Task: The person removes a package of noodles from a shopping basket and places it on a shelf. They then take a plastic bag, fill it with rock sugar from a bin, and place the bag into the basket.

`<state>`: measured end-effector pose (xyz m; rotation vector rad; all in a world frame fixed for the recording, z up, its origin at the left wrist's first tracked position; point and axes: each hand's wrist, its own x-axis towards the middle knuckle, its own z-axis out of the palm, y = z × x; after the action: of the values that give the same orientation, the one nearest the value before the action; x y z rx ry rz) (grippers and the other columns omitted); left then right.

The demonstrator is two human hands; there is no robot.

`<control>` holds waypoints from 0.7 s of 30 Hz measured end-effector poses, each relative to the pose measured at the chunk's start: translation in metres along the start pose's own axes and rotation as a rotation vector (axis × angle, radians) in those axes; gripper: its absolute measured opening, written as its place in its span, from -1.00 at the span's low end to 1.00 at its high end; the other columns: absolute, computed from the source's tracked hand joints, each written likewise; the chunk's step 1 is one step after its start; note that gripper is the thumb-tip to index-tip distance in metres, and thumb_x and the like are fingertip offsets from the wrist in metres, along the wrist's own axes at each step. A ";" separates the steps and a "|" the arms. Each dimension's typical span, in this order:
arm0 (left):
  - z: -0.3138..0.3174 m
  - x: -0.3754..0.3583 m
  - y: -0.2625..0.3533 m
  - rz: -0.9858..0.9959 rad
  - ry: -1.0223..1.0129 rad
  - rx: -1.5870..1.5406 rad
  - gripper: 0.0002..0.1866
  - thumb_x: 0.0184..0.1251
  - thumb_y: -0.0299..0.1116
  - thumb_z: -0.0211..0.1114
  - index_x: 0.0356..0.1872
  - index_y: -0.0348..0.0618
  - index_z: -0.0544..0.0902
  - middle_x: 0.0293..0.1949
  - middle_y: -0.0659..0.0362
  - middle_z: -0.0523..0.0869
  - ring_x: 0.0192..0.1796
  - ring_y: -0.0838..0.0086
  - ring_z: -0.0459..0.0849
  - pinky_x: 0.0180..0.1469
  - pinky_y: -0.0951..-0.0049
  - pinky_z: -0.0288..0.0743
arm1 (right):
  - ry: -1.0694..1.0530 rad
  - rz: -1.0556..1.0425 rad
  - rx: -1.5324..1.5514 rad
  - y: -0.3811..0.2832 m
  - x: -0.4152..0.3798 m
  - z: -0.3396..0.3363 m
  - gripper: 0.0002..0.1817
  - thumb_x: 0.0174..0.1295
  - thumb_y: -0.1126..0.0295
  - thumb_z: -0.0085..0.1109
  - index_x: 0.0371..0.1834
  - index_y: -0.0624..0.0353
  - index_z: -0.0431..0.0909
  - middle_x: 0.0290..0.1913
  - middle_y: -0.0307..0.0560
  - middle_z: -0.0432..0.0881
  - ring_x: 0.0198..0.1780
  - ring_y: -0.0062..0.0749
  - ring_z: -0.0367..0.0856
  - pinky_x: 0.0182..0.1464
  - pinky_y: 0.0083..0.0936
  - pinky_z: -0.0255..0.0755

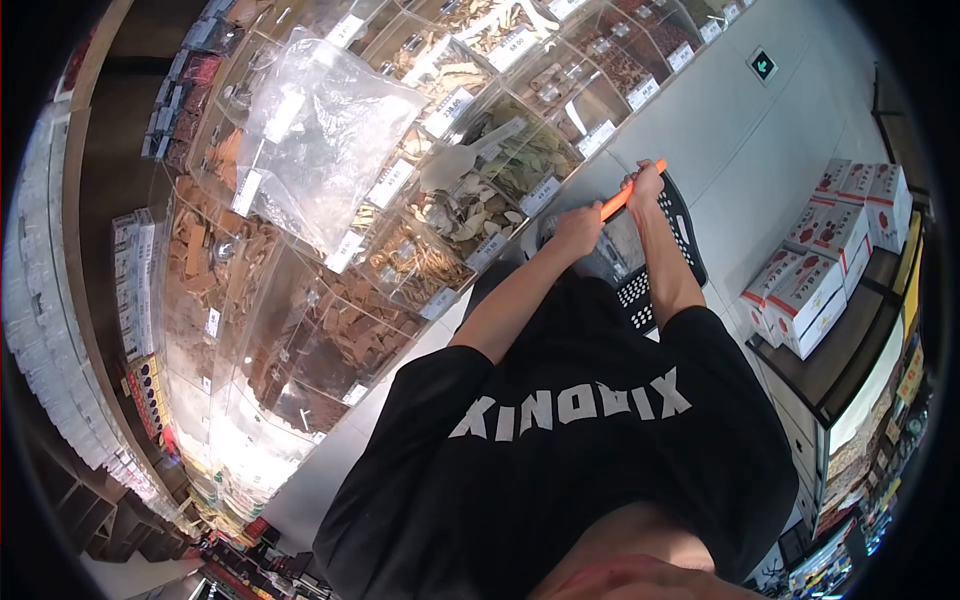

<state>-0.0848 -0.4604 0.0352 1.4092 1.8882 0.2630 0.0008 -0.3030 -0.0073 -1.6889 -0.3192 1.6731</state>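
Observation:
An orange handle (617, 204) slants up to the right above a black perforated basket (683, 230). My left hand (578, 232) is closed around its lower left end. Farther along, my right hand (648, 182) grips the same handle near its upper right end. Something clear and shiny (612, 245) shows inside the basket, partly hidden behind my hands and forearms. Just left of my hands are clear bins of dried goods (525, 160) with white price labels.
A clear plastic bag (320, 115) lies across the bins at the upper left. White and red boxes (805, 290) are stacked on a dark shelf (835, 375) at the right. A green exit sign (763, 66) is on the pale floor (720, 110).

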 end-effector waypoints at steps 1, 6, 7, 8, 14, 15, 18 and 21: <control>-0.002 0.001 -0.003 0.003 0.027 0.023 -0.73 0.43 -0.22 0.25 0.00 -0.14 0.54 -0.16 -0.02 0.76 -0.05 0.03 0.75 0.00 0.07 0.59 | -0.028 0.006 0.015 0.002 0.004 0.004 -0.80 0.22 0.41 0.05 -0.50 0.08 0.24 -0.65 -0.20 0.22 -0.73 -0.37 0.25 -0.65 -0.35 0.25; -0.009 -0.007 -0.019 0.014 0.157 0.148 -0.73 0.39 -0.23 0.28 0.02 -0.08 0.62 -0.14 0.08 0.76 -0.01 0.19 0.74 0.10 0.16 0.51 | -0.094 -0.024 0.021 0.016 0.000 0.025 -0.71 0.29 0.35 0.11 -0.54 0.11 0.26 -0.68 -0.18 0.25 -0.73 -0.36 0.30 -0.65 -0.33 0.28; -0.010 -0.012 -0.023 0.025 0.183 0.201 -0.73 0.38 -0.23 0.29 0.01 -0.07 0.64 -0.13 0.10 0.76 0.00 0.22 0.74 0.13 0.16 0.49 | -0.113 -0.026 0.030 0.023 -0.003 0.026 -0.69 0.31 0.32 0.12 -0.54 0.10 0.26 -0.69 -0.18 0.25 -0.73 -0.36 0.30 -0.65 -0.34 0.28; -0.011 -0.015 -0.026 0.037 0.212 0.255 -0.73 0.37 -0.24 0.30 0.01 -0.07 0.65 -0.12 0.11 0.76 0.01 0.26 0.74 0.16 0.17 0.46 | -0.113 -0.041 0.018 0.026 -0.008 0.028 -0.67 0.33 0.29 0.14 -0.54 0.10 0.26 -0.69 -0.19 0.25 -0.73 -0.36 0.30 -0.65 -0.35 0.27; -0.003 -0.016 -0.039 0.135 0.308 0.301 -0.69 0.22 -0.15 0.42 -0.14 -0.13 0.73 -0.19 0.10 0.77 -0.06 0.21 0.75 0.05 0.20 0.52 | -0.062 -0.079 -0.101 0.032 -0.019 0.034 -0.65 0.39 0.22 0.14 -0.49 0.11 0.28 -0.66 -0.21 0.28 -0.72 -0.40 0.31 -0.67 -0.36 0.32; -0.003 -0.017 -0.039 0.129 0.291 0.285 -0.71 0.21 -0.19 0.41 -0.17 -0.16 0.74 -0.19 0.08 0.78 -0.07 0.18 0.76 0.07 0.17 0.53 | -0.077 -0.101 -0.120 0.035 -0.020 0.034 -0.67 0.40 0.24 0.12 -0.46 0.14 0.29 -0.64 -0.21 0.29 -0.72 -0.41 0.31 -0.67 -0.35 0.33; -0.009 -0.017 -0.041 0.119 0.232 0.226 -0.74 0.21 -0.24 0.40 -0.18 -0.18 0.75 -0.19 0.05 0.78 -0.08 0.15 0.76 0.07 0.14 0.54 | -0.036 -0.121 -0.120 0.039 -0.020 0.035 -0.69 0.40 0.25 0.11 -0.43 0.17 0.31 -0.64 -0.20 0.29 -0.71 -0.41 0.31 -0.67 -0.35 0.33; -0.015 -0.016 -0.039 0.148 0.250 0.182 -0.79 0.22 -0.27 0.38 -0.23 -0.16 0.77 -0.22 0.00 0.78 -0.09 0.12 0.77 0.07 0.11 0.54 | -0.036 -0.133 -0.179 0.036 -0.013 0.037 -0.70 0.42 0.23 0.11 -0.37 0.19 0.32 -0.63 -0.18 0.31 -0.71 -0.40 0.32 -0.67 -0.36 0.34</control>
<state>-0.1218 -0.4855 0.0305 1.7086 2.0534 0.3615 -0.0466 -0.3248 -0.0166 -1.7271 -0.6007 1.6179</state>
